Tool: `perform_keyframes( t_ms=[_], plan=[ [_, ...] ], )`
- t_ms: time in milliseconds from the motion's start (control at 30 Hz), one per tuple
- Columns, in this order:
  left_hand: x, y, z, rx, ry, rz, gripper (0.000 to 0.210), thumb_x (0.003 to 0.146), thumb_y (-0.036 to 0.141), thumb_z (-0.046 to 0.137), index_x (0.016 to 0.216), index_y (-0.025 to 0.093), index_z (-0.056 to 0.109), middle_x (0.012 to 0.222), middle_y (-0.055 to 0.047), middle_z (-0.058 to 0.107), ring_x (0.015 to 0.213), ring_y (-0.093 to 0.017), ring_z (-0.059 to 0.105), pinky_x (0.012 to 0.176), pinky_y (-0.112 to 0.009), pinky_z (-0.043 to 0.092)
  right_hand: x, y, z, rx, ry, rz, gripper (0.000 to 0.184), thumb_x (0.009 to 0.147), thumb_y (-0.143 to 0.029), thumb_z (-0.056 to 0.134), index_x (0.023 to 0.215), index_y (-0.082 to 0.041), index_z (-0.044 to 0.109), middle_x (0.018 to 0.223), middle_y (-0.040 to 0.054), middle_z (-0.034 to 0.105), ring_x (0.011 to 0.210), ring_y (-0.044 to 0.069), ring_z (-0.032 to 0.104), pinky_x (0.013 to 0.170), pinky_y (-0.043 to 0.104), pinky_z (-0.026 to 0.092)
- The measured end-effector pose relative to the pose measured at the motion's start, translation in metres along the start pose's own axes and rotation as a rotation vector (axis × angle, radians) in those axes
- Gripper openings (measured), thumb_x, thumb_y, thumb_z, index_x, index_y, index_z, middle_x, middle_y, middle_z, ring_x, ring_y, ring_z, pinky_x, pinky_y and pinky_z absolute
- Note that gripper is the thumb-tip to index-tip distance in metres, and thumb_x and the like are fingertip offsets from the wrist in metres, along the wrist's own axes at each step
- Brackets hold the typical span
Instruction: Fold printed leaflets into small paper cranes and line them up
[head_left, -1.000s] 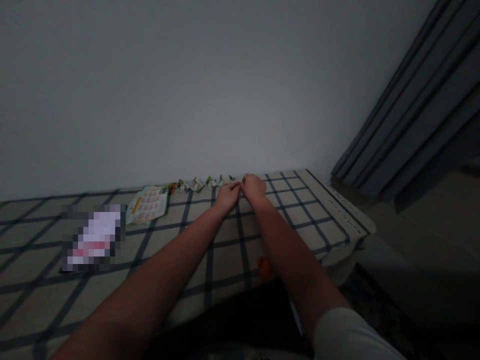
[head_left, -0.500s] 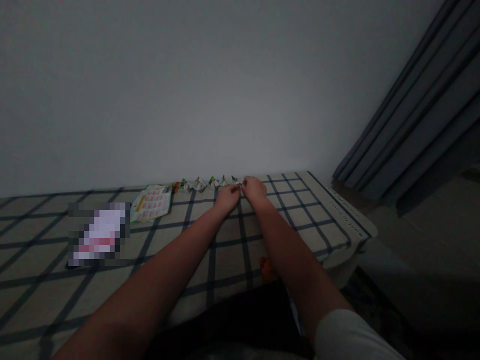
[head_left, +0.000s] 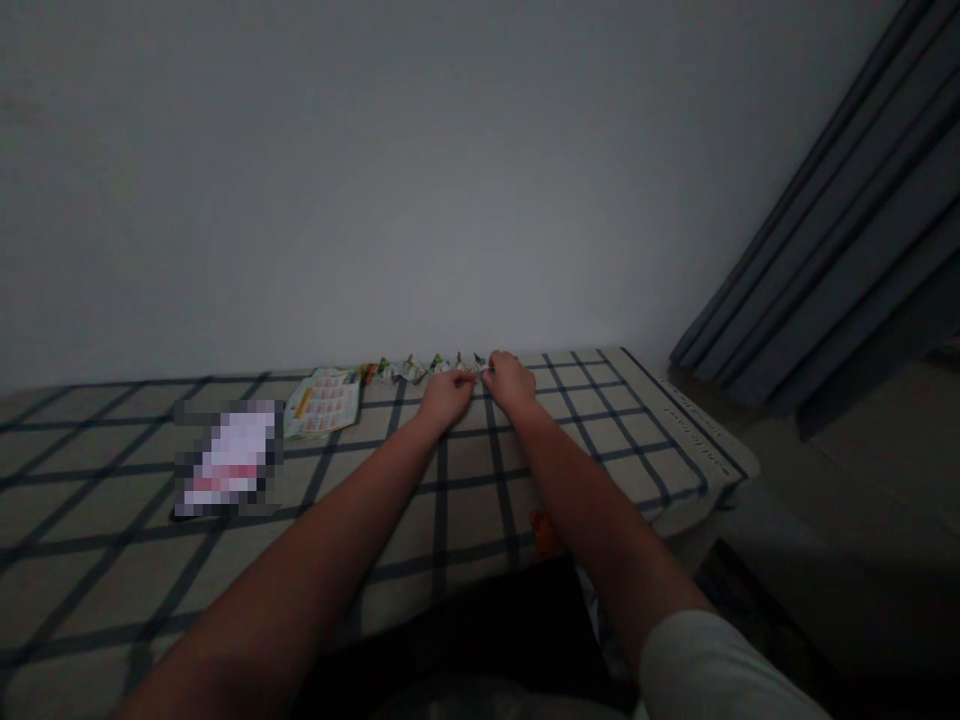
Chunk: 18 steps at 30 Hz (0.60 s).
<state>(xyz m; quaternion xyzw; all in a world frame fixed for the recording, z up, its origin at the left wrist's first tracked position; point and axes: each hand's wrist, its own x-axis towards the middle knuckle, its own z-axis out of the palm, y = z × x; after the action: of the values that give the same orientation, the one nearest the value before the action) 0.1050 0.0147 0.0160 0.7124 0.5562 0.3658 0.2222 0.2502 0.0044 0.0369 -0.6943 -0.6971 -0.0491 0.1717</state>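
A strip of printed paper (head_left: 411, 369), creased into zigzag peaks, runs along the far edge of the checked tablecloth by the wall. At its right end both of my hands reach out, close together. My left hand (head_left: 448, 398) has its fingers pinched at the strip's near side. Just to the right, my right hand (head_left: 511, 382) is curled, with thumb and fingers closed around the strip's end. The exact grip is small and dim. A flat printed sheet (head_left: 326, 402) in green and white lies left of the strip.
A blurred-out pale rectangular object (head_left: 234, 455) lies on the checked tablecloth (head_left: 390, 505) at left. Something small and orange (head_left: 545, 533) sits beside my right forearm. The wall (head_left: 450, 180) rises behind, and a dark curtain (head_left: 810, 230) hangs at right.
The view has turned slightly left, so things on the table appear further right. My left hand has drawn a little away from my right; both stay at the strip's right end.
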Motion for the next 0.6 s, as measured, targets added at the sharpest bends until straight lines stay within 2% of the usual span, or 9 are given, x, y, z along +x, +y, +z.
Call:
perform_keyframes(
  t_ms=[167, 300, 433, 600],
  plan=[
    [-0.005, -0.011, -0.018, 0.049, 0.007, 0.037, 0.032, 0.090, 0.019, 0.056, 0.109, 0.017, 0.081, 0.110, -0.011, 0.081, 0.105, -0.026, 0.074, 0.099, -0.035, 0.054, -0.008, -0.018, -0.006, -0.049, -0.007, -0.128, 0.030, 0.107, -0.029, 0.041, 0.125, -0.020, 0.063, 0.129, 0.0125, 0.069, 0.117, 0.025, 0.067, 0.091, 0.034, 0.052],
    [-0.009, -0.018, -0.037, 0.130, 0.020, 0.116, 0.032, 0.091, 0.021, 0.053, 0.108, 0.015, 0.080, 0.108, -0.014, 0.080, 0.100, -0.027, 0.073, 0.097, -0.037, 0.053, -0.011, -0.041, -0.010, -0.042, -0.005, -0.249, 0.030, 0.106, -0.030, 0.043, 0.124, -0.019, 0.065, 0.127, 0.0129, 0.070, 0.115, 0.026, 0.069, 0.091, 0.035, 0.052],
    [-0.013, -0.028, -0.060, 0.306, 0.060, 0.135, 0.028, 0.091, 0.021, 0.051, 0.099, 0.016, 0.077, 0.104, -0.016, 0.077, 0.102, -0.028, 0.069, 0.096, -0.038, 0.051, -0.007, -0.068, -0.012, 0.004, -0.047, -0.298, 0.032, 0.106, -0.033, 0.043, 0.116, -0.019, 0.069, 0.118, 0.0123, 0.074, 0.109, 0.028, 0.072, 0.086, 0.036, 0.054],
    [-0.016, -0.050, -0.081, 0.400, 0.094, 0.138, 0.025, 0.091, 0.019, 0.050, 0.105, 0.016, 0.070, 0.113, -0.018, 0.072, 0.110, -0.029, 0.066, 0.099, -0.038, 0.050, -0.007, -0.098, -0.005, 0.075, -0.103, -0.344, 0.031, 0.104, -0.034, 0.047, 0.122, -0.023, 0.069, 0.122, 0.0096, 0.075, 0.112, 0.026, 0.071, 0.086, 0.034, 0.053]
  ],
)
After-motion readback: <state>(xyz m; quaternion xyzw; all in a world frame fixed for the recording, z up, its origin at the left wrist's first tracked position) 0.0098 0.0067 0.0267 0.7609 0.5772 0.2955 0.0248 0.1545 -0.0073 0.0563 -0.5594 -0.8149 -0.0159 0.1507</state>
